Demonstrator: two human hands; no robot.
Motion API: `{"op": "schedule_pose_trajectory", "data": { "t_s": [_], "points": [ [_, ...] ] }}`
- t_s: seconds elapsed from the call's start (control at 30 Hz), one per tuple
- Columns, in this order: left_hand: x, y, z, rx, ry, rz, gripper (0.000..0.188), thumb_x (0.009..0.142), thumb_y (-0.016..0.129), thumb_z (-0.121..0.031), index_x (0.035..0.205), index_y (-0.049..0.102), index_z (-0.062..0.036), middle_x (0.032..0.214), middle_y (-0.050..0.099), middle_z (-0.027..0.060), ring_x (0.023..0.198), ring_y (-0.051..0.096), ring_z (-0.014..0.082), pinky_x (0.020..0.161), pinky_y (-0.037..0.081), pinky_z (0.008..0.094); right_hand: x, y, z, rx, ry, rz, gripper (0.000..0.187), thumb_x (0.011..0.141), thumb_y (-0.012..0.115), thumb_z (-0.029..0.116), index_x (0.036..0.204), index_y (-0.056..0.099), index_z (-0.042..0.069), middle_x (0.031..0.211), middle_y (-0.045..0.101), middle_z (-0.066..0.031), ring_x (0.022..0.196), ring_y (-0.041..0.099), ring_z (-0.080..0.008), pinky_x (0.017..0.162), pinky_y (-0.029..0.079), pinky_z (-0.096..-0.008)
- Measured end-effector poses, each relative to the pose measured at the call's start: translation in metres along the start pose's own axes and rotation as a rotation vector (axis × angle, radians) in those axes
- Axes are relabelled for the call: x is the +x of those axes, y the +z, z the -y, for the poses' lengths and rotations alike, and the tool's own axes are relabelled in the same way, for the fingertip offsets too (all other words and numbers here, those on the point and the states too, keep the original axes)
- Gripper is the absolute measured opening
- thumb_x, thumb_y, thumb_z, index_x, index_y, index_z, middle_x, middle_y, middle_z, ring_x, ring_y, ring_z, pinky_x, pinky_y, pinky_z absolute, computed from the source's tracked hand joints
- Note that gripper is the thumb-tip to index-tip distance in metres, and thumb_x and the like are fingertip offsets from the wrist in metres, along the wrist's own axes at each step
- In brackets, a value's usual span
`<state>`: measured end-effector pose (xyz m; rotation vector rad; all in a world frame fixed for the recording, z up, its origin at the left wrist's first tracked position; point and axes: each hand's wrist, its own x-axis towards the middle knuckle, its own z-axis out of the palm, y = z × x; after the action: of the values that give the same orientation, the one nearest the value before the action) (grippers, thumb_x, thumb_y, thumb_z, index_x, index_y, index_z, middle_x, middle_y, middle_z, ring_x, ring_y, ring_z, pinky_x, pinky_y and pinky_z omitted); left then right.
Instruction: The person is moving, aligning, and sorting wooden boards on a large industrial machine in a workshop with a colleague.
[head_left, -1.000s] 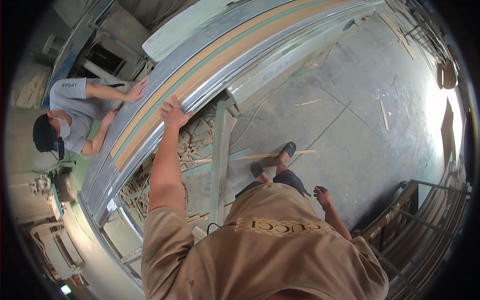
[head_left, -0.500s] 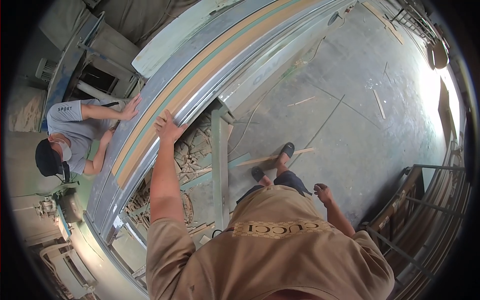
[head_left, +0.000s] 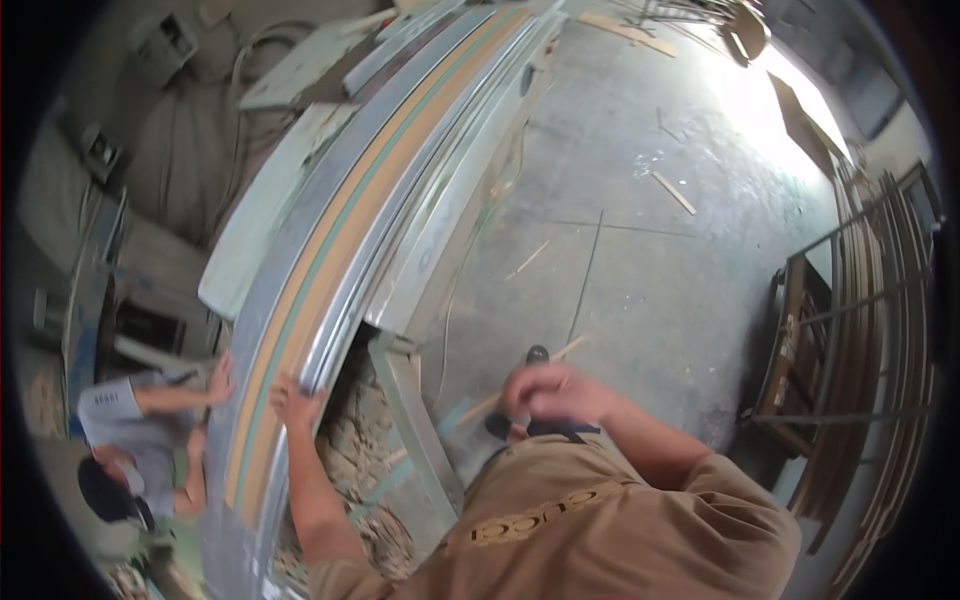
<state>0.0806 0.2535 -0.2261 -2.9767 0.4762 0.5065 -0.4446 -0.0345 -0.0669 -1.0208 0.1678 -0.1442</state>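
A long tan wooden board point(head_left: 320, 290) with a green stripe along its middle lies on a grey metal bench point(head_left: 258, 335). My left hand point(head_left: 296, 402) rests on the board's near edge. Its fingers are stretched over the wood, and the thumb points toward the shiny metal rail beside it. In front of my body, above my feet, hangs my right hand point(head_left: 552, 392). Motion smears its fingers, and I see nothing clearly held in it. Across the bench, a co-worker's hand point(head_left: 222, 380) touches the far edge near the board.
The co-worker point(head_left: 135, 420), in a grey shirt and dark cap, leans at the bench's left side. Wood offcuts point(head_left: 355, 430) lie heaped below, beside a metal leg point(head_left: 415, 420). A rack of long strips point(head_left: 865, 300) stands at right. Thin scraps point(head_left: 673, 193) lie on the floor.
My view has swung, so the bench and co-worker sit lower in the picture. My right hand has risen from my side to in front of me. My left hand stays on the board.
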Motion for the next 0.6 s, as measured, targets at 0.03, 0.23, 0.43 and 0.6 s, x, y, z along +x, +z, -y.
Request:
{"op": "schedule_pose_trajectory", "data": {
  "t_s": [0.03,0.23,0.43,0.6],
  "points": [
    [-0.002,-0.005,-0.01,0.003,0.001,0.015,0.139,0.081,0.083,-0.067,0.176,-0.005,-0.0166,0.177,0.007,0.0378,0.164,0.006,0.057,0.134,0.01,0.0605,0.017,0.036,0.035,-0.061,-0.291,0.254,0.031,0.104,0.074,0.028,0.125,0.073,0.005,0.117,0.071,-0.0049,0.106,0.064,-0.0172,0.091,0.053,-0.0355],
    [-0.02,-0.016,0.001,-0.017,-0.012,0.047,0.139,0.081,0.084,-0.066,0.176,-0.005,-0.0179,0.176,0.005,0.0395,0.162,0.008,0.0607,0.134,0.013,0.06,0.042,0.163,0.093,-0.097,-0.774,0.938,0.038,0.097,0.084,0.038,0.106,0.077,0.002,0.096,0.07,-0.0141,0.091,0.067,-0.0325,0.078,0.049,-0.0425],
    [-0.031,-0.026,-0.017,-0.046,-0.019,0.041,0.139,0.08,0.086,-0.062,0.176,-0.006,-0.022,0.178,0.0,0.0346,0.163,0.007,0.0591,0.134,0.015,0.0606,0.064,0.219,0.036,-0.205,-0.864,0.94,0.039,0.097,0.084,0.038,0.107,0.076,0.001,0.098,0.07,-0.0149,0.092,0.067,-0.0333,0.079,0.049,-0.0432],
    [-0.031,-0.029,-0.017,-0.035,-0.049,0.057,0.138,0.082,0.087,-0.059,0.176,-0.007,-0.0231,0.179,-0.002,0.0329,0.164,0.006,0.0578,0.134,0.016,0.0608,0.061,0.2,0.051,-0.217,-0.881,0.945,0.04,0.096,0.084,0.039,0.108,0.076,0.001,0.099,0.069,-0.0155,0.093,0.067,-0.034,0.08,0.049,-0.0438]
  ]
}}
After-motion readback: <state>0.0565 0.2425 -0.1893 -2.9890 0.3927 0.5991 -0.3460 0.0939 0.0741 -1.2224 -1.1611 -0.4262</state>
